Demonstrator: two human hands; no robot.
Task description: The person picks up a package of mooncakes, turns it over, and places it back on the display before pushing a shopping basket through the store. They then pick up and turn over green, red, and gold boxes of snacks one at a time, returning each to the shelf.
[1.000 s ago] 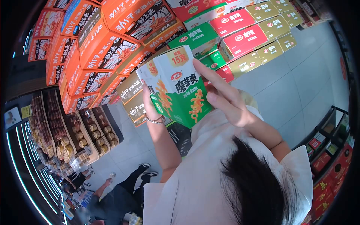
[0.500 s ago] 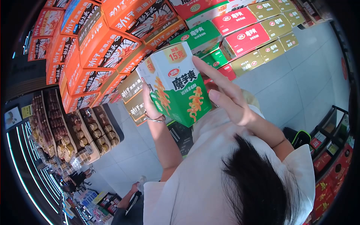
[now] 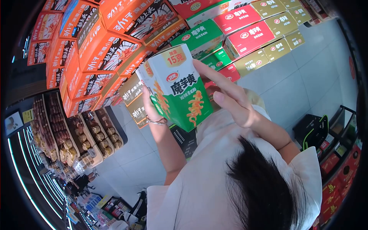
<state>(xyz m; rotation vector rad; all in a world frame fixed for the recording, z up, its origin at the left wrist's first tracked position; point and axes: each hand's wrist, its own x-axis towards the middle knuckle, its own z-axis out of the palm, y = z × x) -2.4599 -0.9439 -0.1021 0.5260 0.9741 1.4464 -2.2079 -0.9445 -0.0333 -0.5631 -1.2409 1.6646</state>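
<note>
Carton (image 3: 186, 86), green and white, is held up off the floor between both hands, its printed front and one side facing the camera and its body tilted slightly. The left hand (image 3: 150, 105) is clamped on it, supporting its left side; how far those fingers reach round the back is hidden. The right hand (image 3: 235, 103) is loosely spread, its forefinger against the carton's upper right edge and its thumb raised, apart from the front; whether the other fingers touch the back cannot be told. To hold it well, the left grip should probably carry most of the weight, with the palm low and firm, while the right fingers only steady the edge; light pressure would spare the thin-looking panels, and fingers kept off the front would leave the print readable. The left forearm rises from below the carton with the wrist fairly straight, a bracelet (image 3: 160, 122) round it; the right arm is bent at the elbow, its wrist to the right of the carton. Orange boxes (image 3: 109, 51) stand stacked to the carton's upper left, red boxes (image 3: 251, 38) and gold boxes (image 3: 281, 25) to its upper right, and a dark basket (image 3: 309, 128) lies well apart, to its lower right.
</note>
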